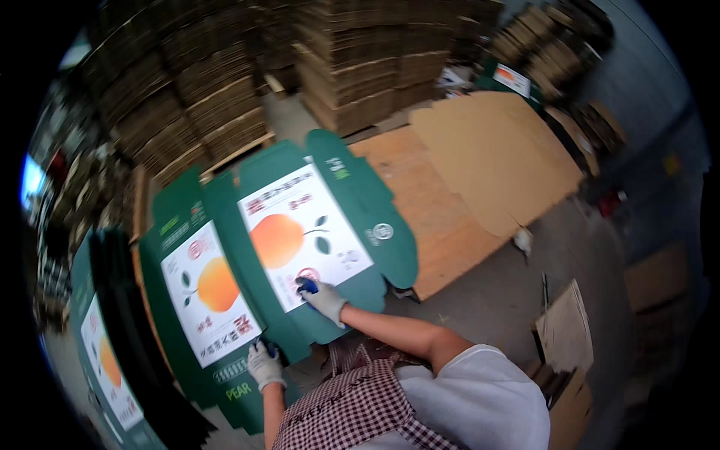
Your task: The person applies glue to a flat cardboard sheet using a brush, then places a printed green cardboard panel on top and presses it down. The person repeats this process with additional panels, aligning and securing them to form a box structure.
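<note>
A flat green carton blank with white panels and orange fruit pictures lies unfolded on the worktable. My right hand, in a white glove with blue fingers, rests on the near end of its right-hand printed panel. Its fingers are blurred but seem laid on the board, gripping nothing. My left hand, gloved the same way, touches the blank near the lower end of the left-hand printed panel. The left fingers seem stretched out over the board; their tips are partly hard to make out.
Right of the blank, a plain brown cardboard sheet lies on the wooden tabletop. Tall stacks of brown cardboard stand behind. At the left is a pile of green blanks. More cardboard pieces stand on the floor at right.
</note>
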Demonstrator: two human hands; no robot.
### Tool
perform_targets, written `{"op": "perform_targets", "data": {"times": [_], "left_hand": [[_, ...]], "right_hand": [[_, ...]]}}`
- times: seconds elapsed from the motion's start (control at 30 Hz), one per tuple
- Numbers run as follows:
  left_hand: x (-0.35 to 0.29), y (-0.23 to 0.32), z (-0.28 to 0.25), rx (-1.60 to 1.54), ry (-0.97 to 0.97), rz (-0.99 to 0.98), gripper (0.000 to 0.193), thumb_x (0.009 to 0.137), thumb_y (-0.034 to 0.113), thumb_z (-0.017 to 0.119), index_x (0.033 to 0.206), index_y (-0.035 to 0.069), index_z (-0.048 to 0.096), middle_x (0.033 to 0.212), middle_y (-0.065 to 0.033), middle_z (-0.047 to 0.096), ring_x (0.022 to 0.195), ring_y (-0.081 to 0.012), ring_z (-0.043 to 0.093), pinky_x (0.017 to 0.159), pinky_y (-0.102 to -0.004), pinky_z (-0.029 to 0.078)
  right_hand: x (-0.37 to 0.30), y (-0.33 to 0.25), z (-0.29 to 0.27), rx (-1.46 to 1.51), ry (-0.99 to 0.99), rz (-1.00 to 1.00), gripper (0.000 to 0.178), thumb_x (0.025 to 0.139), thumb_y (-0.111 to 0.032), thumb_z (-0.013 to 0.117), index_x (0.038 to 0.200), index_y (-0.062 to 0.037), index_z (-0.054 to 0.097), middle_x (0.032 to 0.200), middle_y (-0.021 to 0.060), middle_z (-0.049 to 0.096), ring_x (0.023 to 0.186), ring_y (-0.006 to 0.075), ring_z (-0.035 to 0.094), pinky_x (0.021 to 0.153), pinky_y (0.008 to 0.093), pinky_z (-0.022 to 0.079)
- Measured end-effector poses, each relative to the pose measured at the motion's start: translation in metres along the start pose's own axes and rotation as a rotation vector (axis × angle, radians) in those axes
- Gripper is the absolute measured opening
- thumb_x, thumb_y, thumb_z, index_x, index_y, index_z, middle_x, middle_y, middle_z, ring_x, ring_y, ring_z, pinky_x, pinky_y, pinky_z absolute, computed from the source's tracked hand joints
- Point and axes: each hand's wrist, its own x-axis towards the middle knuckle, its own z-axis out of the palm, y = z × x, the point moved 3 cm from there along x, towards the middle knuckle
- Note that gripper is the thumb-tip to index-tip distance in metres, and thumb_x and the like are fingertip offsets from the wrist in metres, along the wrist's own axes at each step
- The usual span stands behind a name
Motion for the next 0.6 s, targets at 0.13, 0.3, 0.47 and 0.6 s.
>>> {"op": "perform_targets", "data": {"times": [0.13,0.3,0.47,0.6], "left_hand": [[0.027,-0.014,-0.001,-0.006,0.077,-0.029,0.066,0.074,0.042,0.057,0.127,0.01,0.035,0.13,-0.0142,0.034,0.119,-0.0305,0.032,0.096,-0.0432,0.028],[0.052,-0.007,-0.005,0.012,-0.055,-0.182,0.076,0.074,0.043,0.059,0.135,0.014,0.024,0.14,-0.0125,0.018,0.128,-0.0346,0.017,0.102,-0.0464,0.022],[0.061,-0.023,0.001,-0.003,-0.113,-0.196,0.085,0.07,0.036,0.065,0.137,0.016,0.016,0.142,-0.011,0.013,0.128,-0.0354,0.016,0.099,-0.0504,0.026],[0.066,-0.038,0.008,0.017,-0.121,-0.207,0.087,0.068,0.032,0.066,0.137,0.015,0.016,0.141,-0.0126,0.014,0.128,-0.037,0.015,0.099,-0.0502,0.027]], "right_hand": [[-0.013,0.028,-0.141,-0.202,0.563,0.01,0.037,0.078,-0.027,0.054,0.11,-0.0093,0.052,0.093,0.0186,0.059,0.085,0.0329,0.057,0.074,0.0401,0.046],[-0.025,0.081,-0.32,-0.89,0.767,0.468,0.041,0.078,-0.035,0.051,0.112,-0.0107,0.05,0.106,0.0125,0.055,0.098,0.028,0.052,0.081,0.0422,0.043],[-0.032,0.105,-0.378,-1.03,0.746,0.681,0.034,0.079,-0.036,0.051,0.104,-0.0131,0.053,0.11,0.008,0.051,0.105,0.0251,0.047,0.084,0.0418,0.04],[-0.028,0.094,-0.378,-1.096,0.612,0.691,0.034,0.078,-0.038,0.053,0.101,-0.0132,0.055,0.107,0.0083,0.052,0.103,0.0248,0.048,0.083,0.041,0.04]]}}
